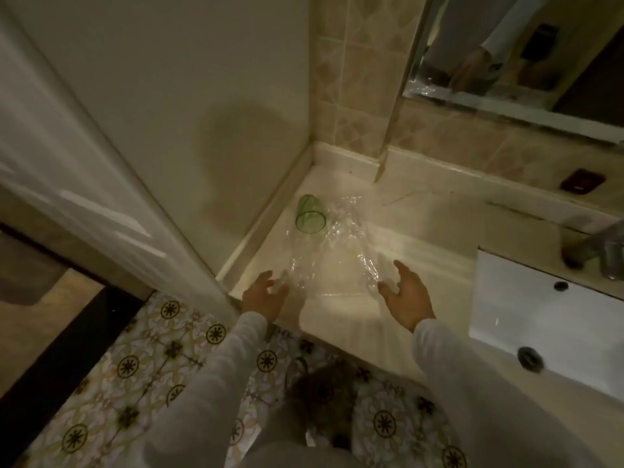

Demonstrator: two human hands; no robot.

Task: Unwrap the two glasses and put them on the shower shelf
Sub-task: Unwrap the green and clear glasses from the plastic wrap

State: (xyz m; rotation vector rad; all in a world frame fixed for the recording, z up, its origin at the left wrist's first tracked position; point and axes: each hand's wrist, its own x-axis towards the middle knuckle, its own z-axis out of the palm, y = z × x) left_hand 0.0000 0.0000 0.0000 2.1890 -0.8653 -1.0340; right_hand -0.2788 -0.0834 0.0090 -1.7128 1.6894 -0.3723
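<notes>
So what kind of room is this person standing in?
A bathroom, most likely. There is a white sink with a tap set into a pale counter, a mirror on the tiled wall above it, and patterned floor tiles below.

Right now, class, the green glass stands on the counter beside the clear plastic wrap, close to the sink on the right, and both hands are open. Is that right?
One detail is wrong. In the head view the green glass stands by the wall corner on the left, far from the sink. The rest holds: it is on the counter beside the clear plastic wrap, and the left hand and right hand are open.
</notes>
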